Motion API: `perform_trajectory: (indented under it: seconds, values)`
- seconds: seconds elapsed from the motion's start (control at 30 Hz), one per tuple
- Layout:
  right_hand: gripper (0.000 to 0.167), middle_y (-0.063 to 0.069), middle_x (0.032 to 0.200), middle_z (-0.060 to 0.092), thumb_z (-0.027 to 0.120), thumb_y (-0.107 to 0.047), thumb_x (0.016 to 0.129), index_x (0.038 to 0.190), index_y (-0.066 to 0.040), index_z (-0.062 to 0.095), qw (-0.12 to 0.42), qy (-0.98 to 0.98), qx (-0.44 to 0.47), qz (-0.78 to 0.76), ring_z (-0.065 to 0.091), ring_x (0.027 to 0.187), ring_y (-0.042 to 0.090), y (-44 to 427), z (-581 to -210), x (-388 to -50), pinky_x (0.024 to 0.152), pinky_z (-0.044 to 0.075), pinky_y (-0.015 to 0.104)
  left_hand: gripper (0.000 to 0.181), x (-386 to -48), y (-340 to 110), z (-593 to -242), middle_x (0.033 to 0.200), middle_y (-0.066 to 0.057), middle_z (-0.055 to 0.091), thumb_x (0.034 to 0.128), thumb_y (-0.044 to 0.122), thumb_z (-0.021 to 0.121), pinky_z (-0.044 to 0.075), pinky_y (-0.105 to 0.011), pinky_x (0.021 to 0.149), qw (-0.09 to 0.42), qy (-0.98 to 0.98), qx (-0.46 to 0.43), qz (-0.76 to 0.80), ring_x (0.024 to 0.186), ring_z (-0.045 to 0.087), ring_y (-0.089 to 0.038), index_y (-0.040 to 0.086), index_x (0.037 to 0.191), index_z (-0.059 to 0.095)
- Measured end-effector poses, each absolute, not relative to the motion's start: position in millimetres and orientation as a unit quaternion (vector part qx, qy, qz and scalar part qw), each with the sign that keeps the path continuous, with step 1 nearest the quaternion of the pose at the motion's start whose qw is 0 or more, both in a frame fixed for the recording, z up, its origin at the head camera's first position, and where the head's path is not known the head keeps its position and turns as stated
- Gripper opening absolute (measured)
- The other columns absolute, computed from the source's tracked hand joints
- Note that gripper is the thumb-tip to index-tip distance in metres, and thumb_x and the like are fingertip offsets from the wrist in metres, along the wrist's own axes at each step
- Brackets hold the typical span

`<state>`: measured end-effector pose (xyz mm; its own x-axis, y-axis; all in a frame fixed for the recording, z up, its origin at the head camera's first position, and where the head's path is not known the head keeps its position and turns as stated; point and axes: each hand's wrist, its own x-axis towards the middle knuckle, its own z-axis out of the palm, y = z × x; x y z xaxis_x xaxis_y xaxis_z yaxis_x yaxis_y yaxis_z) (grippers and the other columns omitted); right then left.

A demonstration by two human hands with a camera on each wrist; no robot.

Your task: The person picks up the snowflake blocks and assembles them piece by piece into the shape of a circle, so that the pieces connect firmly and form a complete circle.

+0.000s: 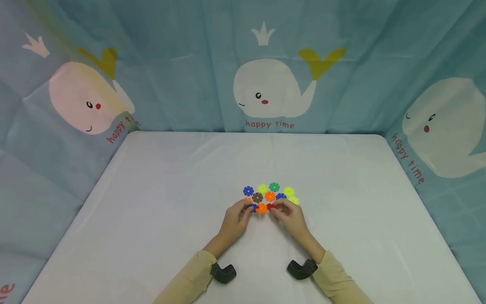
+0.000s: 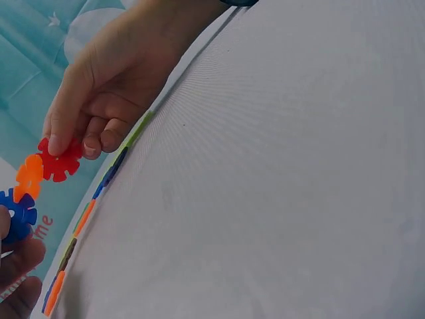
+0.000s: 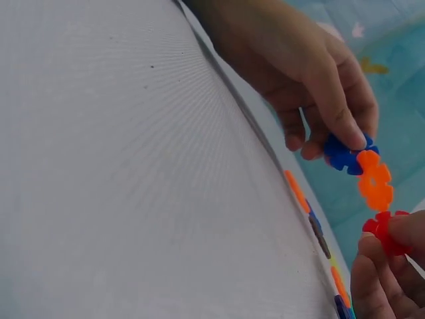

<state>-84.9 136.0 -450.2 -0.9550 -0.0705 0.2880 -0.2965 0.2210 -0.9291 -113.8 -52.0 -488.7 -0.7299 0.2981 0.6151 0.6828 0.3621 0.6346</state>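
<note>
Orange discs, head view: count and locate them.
3: one orange disc between the left hand and right hand, one right of the brown disc, one partly behind the left hand; others may be hidden.

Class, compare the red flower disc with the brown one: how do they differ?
The right hand pinches the red disc; no hand holds the brown disc. The red disc is raised above the table; the brown disc lies flat on it. Both have notched rims.
</note>
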Motion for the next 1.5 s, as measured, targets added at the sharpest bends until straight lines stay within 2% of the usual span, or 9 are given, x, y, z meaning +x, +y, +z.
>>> perform_trajectory:
  seconds: [0.1,0.23,0.4,0.53,0.87,1.1,1.3,1.5]
  values:
    - [0.01,0.021,0.081,0.061,0.059,0.011,0.08,0.09,0.011,0.058,0.072,-0.761,0.122,0.633,0.055,0.062,0.037,136.7,-450.7,-85.1,0.058,0.049,0.027,0.009,-113.8,-52.0,-489.6,0.076,-0.003,0.056,0.0806,-0.004,0.061,0.041,-0.022,0.056,0.206,-0.8,-0.302,-0.476,0.063,0.047,-0.01,0.001,0.086,0.056]
    - [0.011,0.02,0.081,0.062,0.059,0.01,0.081,0.091,0.011,0.059,0.066,-0.761,0.118,0.635,0.055,0.063,0.038,137.6,-451.5,-85.8,0.058,0.049,0.027,0.009,-114.5,-51.5,-489.9,0.078,-0.003,0.056,0.0817,-0.005,0.059,0.041,-0.023,0.057,0.204,-0.797,-0.302,-0.481,0.065,0.048,-0.012,0.001,0.088,0.055]
    - [0.015,0.023,0.081,0.059,0.058,0.011,0.081,0.096,0.013,0.056,0.056,-0.742,0.119,0.658,0.054,0.064,0.041,139.8,-454.1,-87.6,0.059,0.05,0.036,0.01,-115.4,-50.6,-489.0,0.079,-0.003,0.055,0.0815,-0.006,0.059,0.041,-0.023,0.057,0.198,-0.796,-0.309,-0.482,0.064,0.047,-0.011,0.001,0.088,0.055]
    - [0.017,0.025,0.079,0.056,0.057,0.013,0.08,0.097,0.013,0.053,0.068,-0.728,0.111,0.673,0.055,0.064,0.042,141.4,-454.9,-87.8,0.058,0.05,0.04,0.011,-115.8,-49.2,-488.0,0.079,-0.005,0.055,0.0817,-0.007,0.058,0.041,-0.023,0.057,0.189,-0.796,-0.314,-0.481,0.065,0.046,-0.011,0.0,0.089,0.055]
    - [0.011,0.026,0.072,0.058,0.058,0.014,0.079,0.09,0.014,0.056,0.101,-0.723,0.137,0.669,0.055,0.057,0.038,143.3,-454.7,-84.8,0.052,0.049,0.039,0.007,-115.6,-47.8,-488.1,0.076,-0.003,0.054,0.0835,-0.005,0.056,0.041,-0.022,0.056,0.18,-0.792,-0.312,-0.494,0.063,0.048,-0.011,-0.001,0.089,0.054]
    - [0.01,0.026,0.075,0.057,0.055,0.015,0.081,0.091,0.017,0.054,0.075,-0.708,0.168,0.682,0.056,0.06,0.039,143.7,-456.1,-86.8,0.054,0.049,0.041,0.008,-117.4,-49.1,-491.3,0.075,-0.001,0.054,0.0827,-0.005,0.057,0.041,-0.022,0.055,0.181,-0.79,-0.305,-0.5,0.063,0.047,-0.01,0.001,0.088,0.055]
    - [0.009,0.029,0.075,0.056,0.053,0.016,0.081,0.09,0.016,0.053,0.047,-0.687,0.168,0.705,0.058,0.061,0.036,147.7,-467.5,-92.4,0.055,0.049,0.038,0.006,-116.7,-49.8,-489.5,0.074,-0.003,0.057,0.0831,-0.004,0.059,0.042,-0.022,0.054,0.137,-0.782,-0.289,-0.535,0.061,0.053,-0.013,0.0,0.086,0.056]
    - [0.011,0.033,0.075,0.054,0.054,0.01,0.084,0.093,0.016,0.05,0.01,-0.653,0.168,0.738,0.06,0.062,0.03,146.9,-482.0,-96.3,0.057,0.05,0.037,0.005,-108.8,-54.5,-468.4,0.071,-0.017,0.059,0.0815,-0.013,0.056,0.049,-0.031,0.054,0.057,-0.754,-0.277,-0.594,0.061,0.061,-0.029,-0.009,0.085,0.054]
